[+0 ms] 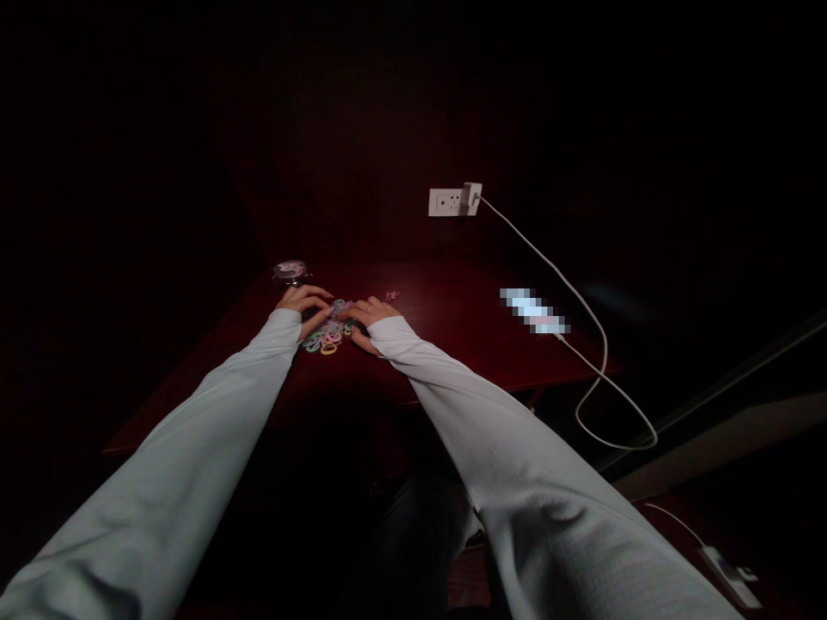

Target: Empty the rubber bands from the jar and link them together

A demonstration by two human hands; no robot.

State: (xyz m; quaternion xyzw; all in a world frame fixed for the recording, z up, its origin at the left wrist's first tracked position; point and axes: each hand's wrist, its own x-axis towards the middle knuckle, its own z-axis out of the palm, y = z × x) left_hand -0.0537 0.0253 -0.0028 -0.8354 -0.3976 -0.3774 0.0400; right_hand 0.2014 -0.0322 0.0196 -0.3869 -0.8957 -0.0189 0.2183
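A loose pile of small pastel hair ties [329, 336] in pink, green, yellow and purple lies on the dark red table [465, 344]. My left hand [303, 301] rests at the pile's left edge, fingers stretched out and apart over it. From the right, my right hand [367, 316] reaches to the same pile with its fingers spread, thumb nearer to me. Both hands touch or hover just above the hair ties; which one, I cannot tell. A small reddish-pink piece [392, 296] lies just beyond my right hand.
A round clear container [290, 272] stands behind my left hand. To the right lies a blurred-out bright phone-like device [535, 312], with a white cable [604, 344] running to a charger [472, 196] in the wall socket [444, 202]. A power strip [730, 577] is low at the right.
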